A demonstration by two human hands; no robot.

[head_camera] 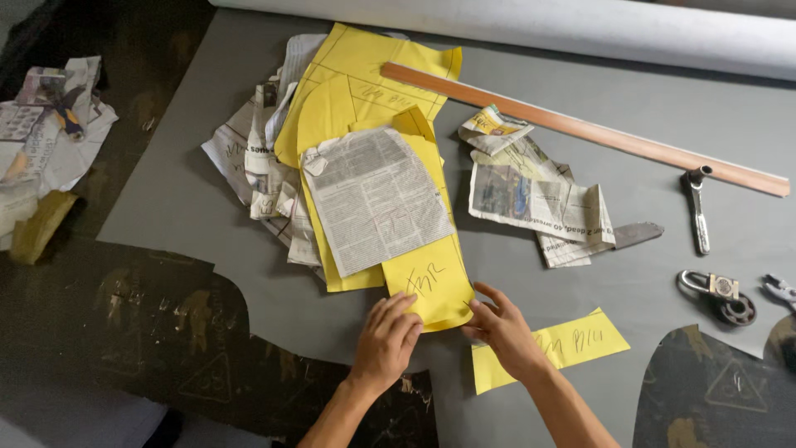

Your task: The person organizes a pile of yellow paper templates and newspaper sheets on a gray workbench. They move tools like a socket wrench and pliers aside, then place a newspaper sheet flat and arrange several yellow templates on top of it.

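A long yellow paper pattern piece [433, 282] with handwriting lies on grey fabric [182, 191]. My left hand [386, 340] presses its fingertips on the piece's lower left corner. My right hand [503, 329] touches its lower right edge, fingers spread. Under my right wrist lies a smaller yellow paper strip [580, 340], also handwritten. A cut newspaper pattern piece [375, 197] rests on top of the yellow piece's upper part. More yellow pattern pieces [365, 75] and newspaper pieces are piled behind it.
A long wooden ruler [580, 129] lies diagonally at the back right. Folded newspaper [539, 203] covers a blade-like tool [637, 235]. A metal tool [698, 207], a padlock-like object [721, 294], and a white fabric roll [580, 29] are on the right and back. Paper scraps [50, 133] sit far left.
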